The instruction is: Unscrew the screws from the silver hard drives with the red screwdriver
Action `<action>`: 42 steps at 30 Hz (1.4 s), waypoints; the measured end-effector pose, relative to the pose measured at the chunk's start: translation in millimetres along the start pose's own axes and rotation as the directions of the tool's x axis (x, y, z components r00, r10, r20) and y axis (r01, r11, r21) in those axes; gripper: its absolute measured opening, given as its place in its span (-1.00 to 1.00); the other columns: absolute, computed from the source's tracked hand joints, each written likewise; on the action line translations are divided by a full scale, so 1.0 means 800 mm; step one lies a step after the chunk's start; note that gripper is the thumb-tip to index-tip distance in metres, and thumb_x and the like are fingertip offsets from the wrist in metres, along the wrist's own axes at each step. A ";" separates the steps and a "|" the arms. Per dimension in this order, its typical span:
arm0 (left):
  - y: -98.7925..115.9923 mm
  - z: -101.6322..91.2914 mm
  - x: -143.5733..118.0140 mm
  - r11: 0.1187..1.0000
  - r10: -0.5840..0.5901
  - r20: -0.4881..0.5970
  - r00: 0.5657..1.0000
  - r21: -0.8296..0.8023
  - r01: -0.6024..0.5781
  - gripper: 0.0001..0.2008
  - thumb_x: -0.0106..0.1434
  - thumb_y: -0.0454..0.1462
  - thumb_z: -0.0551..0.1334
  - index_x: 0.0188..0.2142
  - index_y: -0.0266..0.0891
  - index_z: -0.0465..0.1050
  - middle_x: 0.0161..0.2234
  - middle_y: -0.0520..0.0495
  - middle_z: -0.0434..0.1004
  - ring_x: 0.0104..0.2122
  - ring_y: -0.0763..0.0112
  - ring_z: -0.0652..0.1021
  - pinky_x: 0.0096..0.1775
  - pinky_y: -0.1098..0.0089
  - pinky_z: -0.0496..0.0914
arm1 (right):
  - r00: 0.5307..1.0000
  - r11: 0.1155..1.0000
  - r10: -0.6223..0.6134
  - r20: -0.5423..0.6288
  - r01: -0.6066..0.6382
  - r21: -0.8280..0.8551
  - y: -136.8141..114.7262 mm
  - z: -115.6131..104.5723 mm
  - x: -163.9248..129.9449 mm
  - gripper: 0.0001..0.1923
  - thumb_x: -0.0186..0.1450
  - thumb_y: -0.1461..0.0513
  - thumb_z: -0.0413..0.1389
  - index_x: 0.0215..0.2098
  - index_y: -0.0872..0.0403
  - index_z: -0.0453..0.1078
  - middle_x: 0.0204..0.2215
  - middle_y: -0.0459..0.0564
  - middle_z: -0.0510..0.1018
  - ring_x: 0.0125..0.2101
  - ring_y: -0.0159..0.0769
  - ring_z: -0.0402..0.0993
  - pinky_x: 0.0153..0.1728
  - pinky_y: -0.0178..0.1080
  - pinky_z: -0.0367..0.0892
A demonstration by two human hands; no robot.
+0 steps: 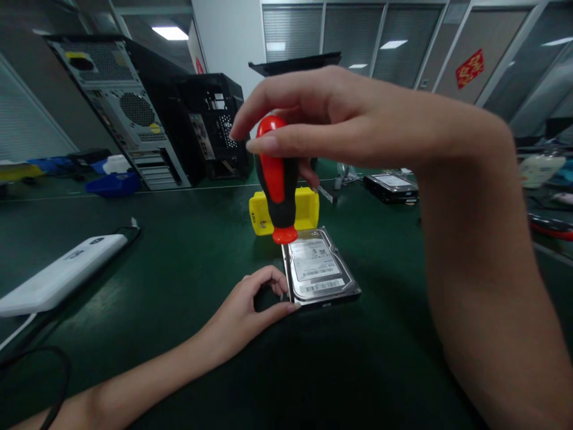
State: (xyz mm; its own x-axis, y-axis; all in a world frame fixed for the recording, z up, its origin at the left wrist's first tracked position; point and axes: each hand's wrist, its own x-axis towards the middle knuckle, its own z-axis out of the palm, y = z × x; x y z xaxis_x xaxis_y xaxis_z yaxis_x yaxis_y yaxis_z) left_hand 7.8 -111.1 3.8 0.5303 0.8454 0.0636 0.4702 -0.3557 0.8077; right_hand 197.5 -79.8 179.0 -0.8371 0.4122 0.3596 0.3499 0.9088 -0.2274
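My right hand [322, 113] is wrapped around the red and black handle of a screwdriver [276, 179]. The tool points down, nearly upright, and its thin shaft reaches the near left corner of a hard drive [317, 263]. That drive lies label side up on the dark green table [188, 251]. At its left edge my left hand [259, 301] grips the corner, thumb at the front and curled fingers along the side. The exact spot where the tip meets the drive is too small to make out. A yellow bin [308, 209] stands just behind the drive.
Two computer cases, one silver-backed [129, 113] and one open black [219, 128], stand at the back left. A white power bank-like device [67, 269] with a cable lies left. More hard drives [391, 186] sit back right; a blue bin [113, 184] is far left.
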 end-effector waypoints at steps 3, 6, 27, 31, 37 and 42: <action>0.000 0.000 0.000 1.000 -0.004 0.001 1.000 0.024 0.004 -0.79 0.14 -0.16 0.25 -0.28 -0.20 0.35 -0.32 0.01 0.41 -0.27 0.34 0.42 -0.20 0.33 0.29 | 1.000 0.998 -0.021 -0.006 0.020 -0.067 0.000 -0.001 0.002 -0.66 0.32 0.16 -0.05 -0.17 0.31 0.34 -0.43 -0.12 0.36 -0.49 -0.63 0.28 -0.58 -0.58 0.23; -0.002 -0.001 0.001 0.998 0.013 0.010 1.000 0.057 -0.013 -0.79 0.11 -0.18 0.28 -0.29 -0.20 0.36 -0.30 0.01 0.40 -0.25 0.32 0.42 -0.18 0.31 0.29 | 1.000 0.999 0.012 -0.014 -0.013 -0.051 -0.002 -0.001 0.002 -0.63 0.33 0.11 -0.08 -0.26 0.27 0.36 -0.53 -0.16 0.29 -0.56 -0.63 0.23 -0.62 -0.57 0.19; 0.000 -0.002 0.002 0.998 0.038 0.024 0.999 0.058 -0.040 -0.85 0.14 -0.20 0.26 -0.36 -0.23 0.36 -0.32 0.03 0.40 -0.27 0.38 0.43 -0.19 0.35 0.30 | 0.990 0.983 0.135 -0.040 -0.139 -0.123 -0.004 0.003 -0.001 -0.54 0.35 0.03 -0.20 -0.30 0.20 0.37 -0.58 -0.20 0.21 -0.65 -0.67 0.10 -0.71 -0.63 0.11; -0.001 -0.001 0.001 0.998 0.044 0.020 0.999 0.043 -0.045 -0.85 0.14 -0.21 0.27 -0.36 -0.22 0.36 -0.32 0.04 0.40 -0.28 0.39 0.43 -0.19 0.37 0.29 | 0.991 0.988 0.129 -0.017 -0.130 -0.079 -0.005 0.000 -0.006 -0.67 0.37 0.16 -0.20 -0.09 0.13 0.30 -0.31 -0.19 0.35 -0.44 -0.66 0.30 -0.55 -0.67 0.24; -0.001 -0.001 0.001 0.999 0.031 0.038 0.999 0.020 -0.032 -0.85 0.14 -0.20 0.26 -0.38 -0.24 0.37 -0.31 0.02 0.43 -0.26 0.38 0.44 -0.17 0.36 0.30 | 1.000 0.996 0.025 0.003 -0.024 -0.083 -0.010 0.002 -0.003 -0.68 0.35 0.18 -0.11 -0.07 0.22 0.28 -0.36 -0.16 0.39 -0.46 -0.63 0.37 -0.60 -0.62 0.28; -0.001 -0.001 0.001 1.000 0.015 0.039 0.999 0.005 -0.015 -0.84 0.13 -0.19 0.27 -0.39 -0.24 0.38 -0.32 0.02 0.44 -0.27 0.37 0.45 -0.18 0.36 0.32 | 0.997 0.994 0.079 0.006 -0.078 -0.073 -0.011 0.002 -0.001 -0.64 0.32 0.10 -0.09 -0.09 0.19 0.30 -0.40 -0.18 0.37 -0.49 -0.64 0.34 -0.65 -0.61 0.23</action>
State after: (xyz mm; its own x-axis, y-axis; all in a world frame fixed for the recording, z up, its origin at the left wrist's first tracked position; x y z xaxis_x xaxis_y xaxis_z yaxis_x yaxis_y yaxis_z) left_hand 7.5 -109.6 3.9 0.5647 0.8236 0.0525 0.4654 -0.3703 0.8039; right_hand 194.4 -88.6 179.0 -0.8093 0.4823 0.3353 0.4442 0.8760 -0.1880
